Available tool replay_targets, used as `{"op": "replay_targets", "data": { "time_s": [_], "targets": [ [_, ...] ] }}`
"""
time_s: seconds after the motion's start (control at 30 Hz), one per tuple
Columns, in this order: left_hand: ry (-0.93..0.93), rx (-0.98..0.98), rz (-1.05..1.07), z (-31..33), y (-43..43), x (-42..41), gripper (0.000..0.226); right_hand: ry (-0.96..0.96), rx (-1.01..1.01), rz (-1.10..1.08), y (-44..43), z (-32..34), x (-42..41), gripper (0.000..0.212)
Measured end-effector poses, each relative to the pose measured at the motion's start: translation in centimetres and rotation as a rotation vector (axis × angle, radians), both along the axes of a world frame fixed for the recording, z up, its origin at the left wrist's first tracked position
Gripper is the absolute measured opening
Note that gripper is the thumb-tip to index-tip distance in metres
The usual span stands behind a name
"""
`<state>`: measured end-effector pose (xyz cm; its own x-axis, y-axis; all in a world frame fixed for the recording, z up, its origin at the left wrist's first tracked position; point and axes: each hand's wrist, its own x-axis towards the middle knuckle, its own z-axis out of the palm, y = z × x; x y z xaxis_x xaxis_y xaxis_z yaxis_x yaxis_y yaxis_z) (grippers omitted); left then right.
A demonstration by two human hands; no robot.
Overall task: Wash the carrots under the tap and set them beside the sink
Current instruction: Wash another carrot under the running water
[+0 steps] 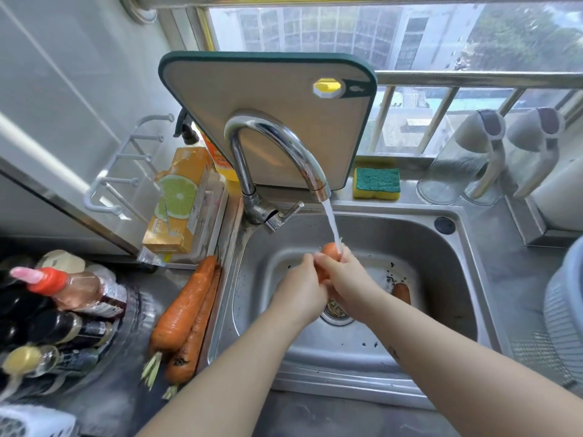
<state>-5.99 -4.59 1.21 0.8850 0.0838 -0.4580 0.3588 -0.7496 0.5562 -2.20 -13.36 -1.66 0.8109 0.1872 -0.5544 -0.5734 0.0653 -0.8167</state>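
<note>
Far out to the left of the hands, a cluster of bottles stands on the counter. Closer in, just left of the left forearm and outside the sink, two carrots lie side by side and touching, their green stubs pointing toward the person. Beyond them a box printed with a lime slice leans near the wall.

The tap rises beyond the hands, and its spout curves over the basin. Water runs from it onto the top end of a third carrot.

The left hand curls its fingers round this carrot from the left. The right hand wraps round it from the right, fingers also curled. The two hands touch, and only the carrot's orange end shows above them. They hold it over the basin, above the drain.

Just right of the right wrist, a fourth carrot lies on the sink floor, partly hidden by the forearm. Beyond the right hand, a sponge sits on the ledge beside a cutting board propped against the window. Far to the right is a pale basket.
</note>
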Motion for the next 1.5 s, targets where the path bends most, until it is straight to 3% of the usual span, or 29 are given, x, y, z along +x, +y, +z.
{"op": "replay_targets", "data": {
  "time_s": [0.07,0.17,0.23,0.37,0.43,0.53,0.63,0.8,0.93,1.1,1.27,1.4,1.5],
  "targets": [
    [0.012,-0.004,-0.028,0.2,-0.4,0.2,0.029,-0.092,-0.065,-0.004,-0.1,-0.6,0.0,0.02],
    [-0.004,-0.024,-0.071,0.6,-0.8,0.0,0.026,-0.293,-0.336,0.027,-0.6,-0.9,0.8,0.051],
    [-0.001,-0.041,-0.11,1.1,-0.4,-0.1,0.026,-0.272,-0.321,0.044,-1.0,-0.7,0.9,0.056],
    [0.009,-0.134,-0.103,0.9,0.9,0.5,0.017,-0.073,0.059,0.183,-1.8,0.1,0.7,0.034],
    [0.033,-0.175,-0.097,0.8,1.1,0.8,0.008,-0.038,0.093,0.231,-2.6,-0.2,1.2,0.012],
    [0.073,-0.226,-0.097,0.7,1.5,1.1,0.007,-0.02,0.121,0.356,-4.5,-0.3,2.4,0.01],
    [0.093,-0.215,-0.11,0.6,1.7,1.6,0.012,-0.011,0.1,0.375,-5.1,-0.1,2.7,0.01],
    [0.008,-0.117,-0.122,0.0,0.9,1.9,0.027,-0.016,0.052,0.115,-3.5,-0.2,2.4,0.015],
    [0.026,-0.134,-0.115,-0.5,1.4,1.9,0.02,0.004,0.13,0.199,-4.0,0.2,2.2,0.024],
    [-0.043,-0.055,-0.131,-0.4,0.5,2.0,0.032,-0.115,-0.112,0.07,-3.4,0.1,2.2,0.017],
    [-0.014,-0.112,-0.115,-0.6,1.2,2.1,0.022,-0.054,0.097,0.196,-4.2,0.3,2.2,0.02],
    [-0.024,-0.192,-0.086,-0.6,0.5,2.0,0.019,-0.247,-0.293,0.166,-3.4,0.0,1.9,0.027],
    [-0.047,-0.149,-0.107,-0.2,0.3,1.9,0.017,-0.21,-0.126,0.118,-3.9,0.0,2.1,0.015]
  ]
}}
